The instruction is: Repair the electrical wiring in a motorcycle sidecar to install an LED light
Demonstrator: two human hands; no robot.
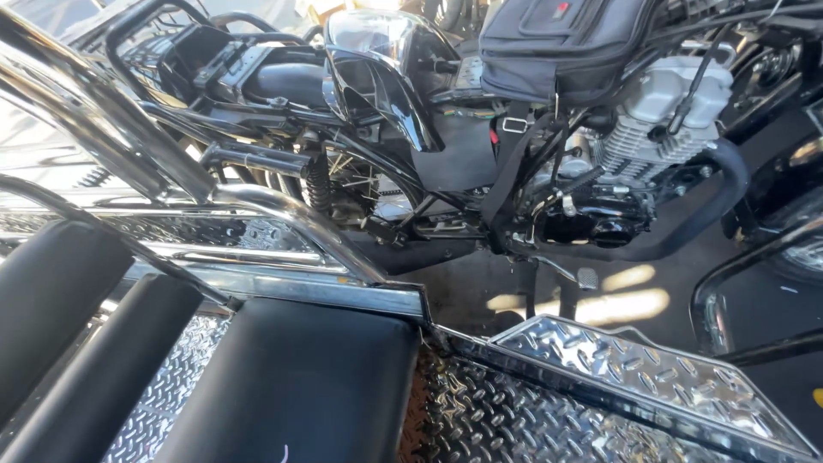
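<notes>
Nearest the camera, at the bottom edge: three black padded cushions, side by side, the middle one and the left one running slantwise. Under and around them, silver checker-plate flooring. One raised checker-plate step at lower right, tilted, touching the flooring edge.

Hands: neither the left nor the right is in view, so the state of the fingers cannot be told; nothing is seen to be held.

Next out: chrome rails, three counted — one thick bar slanting from upper left, one curved tube bending down to the seat frame, one thin rod crossing above the left cushion.

Beyond the rails: one black motorcycle, side-on, standing on dark pavement with two sun patches. Counted on it: one silver engine block, one glossy black side panel, one coil spring, one black crash bar curving under the engine.

Containers: one dark grey fabric bag resting on top of the motorcycle, strapped down by black webbing; zipped, contents not visible.

Far right: part of a second machine, black, cut off by the frame.
</notes>
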